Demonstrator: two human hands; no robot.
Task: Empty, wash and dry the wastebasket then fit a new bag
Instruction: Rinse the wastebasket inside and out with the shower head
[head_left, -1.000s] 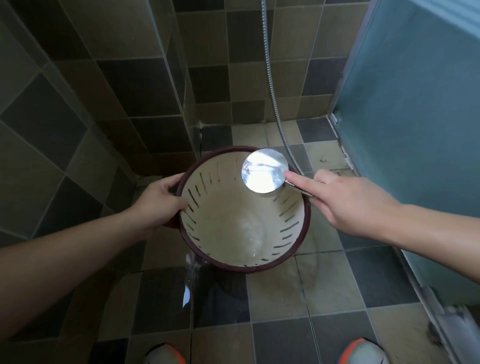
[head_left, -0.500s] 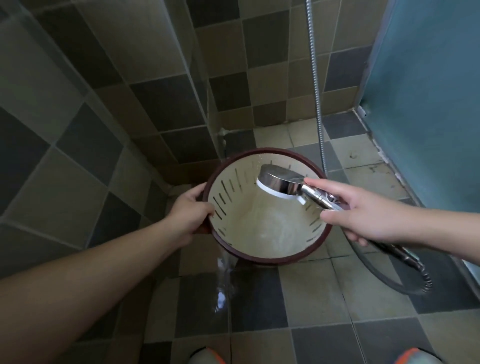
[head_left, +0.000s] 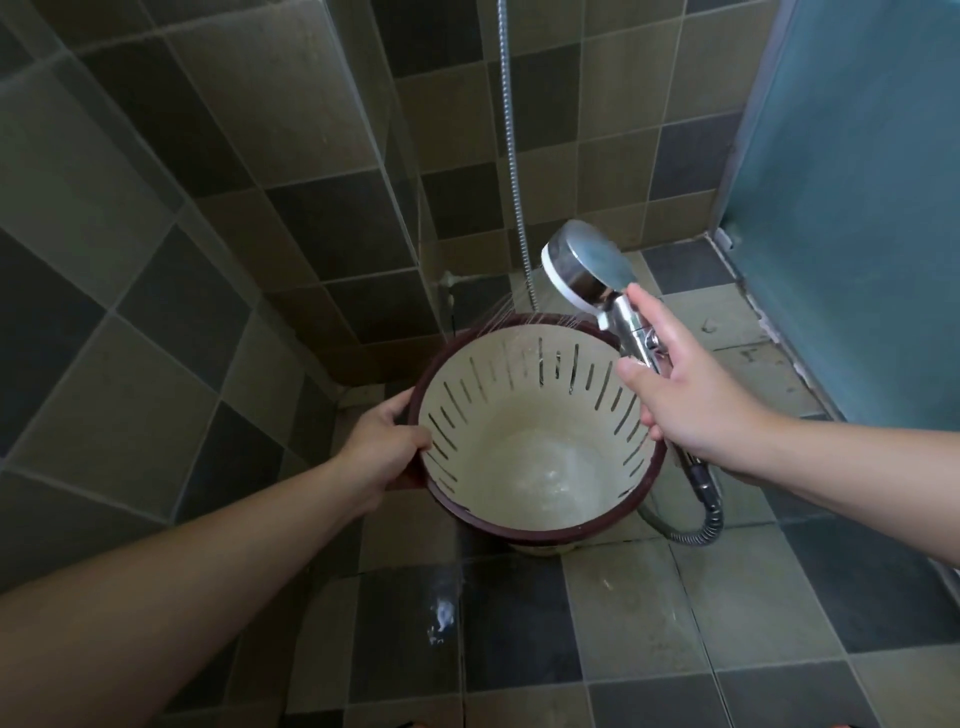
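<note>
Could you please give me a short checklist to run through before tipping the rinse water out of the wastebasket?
1. Left hand grips the wastebasket rim: ok.
2. Right hand holds the shower head by its handle: ok.
3. Spray stopped before tipping: not ok, fine jets reach the far rim.
4. Basket free of rubbish: ok, only pooled water at the bottom.
5. Inner wall rinsed clean: cannot tell, the cream surface looks dull and stained.
6. Hose clear of the basket: ok, it loops on the tiled floor beside it.
</note>
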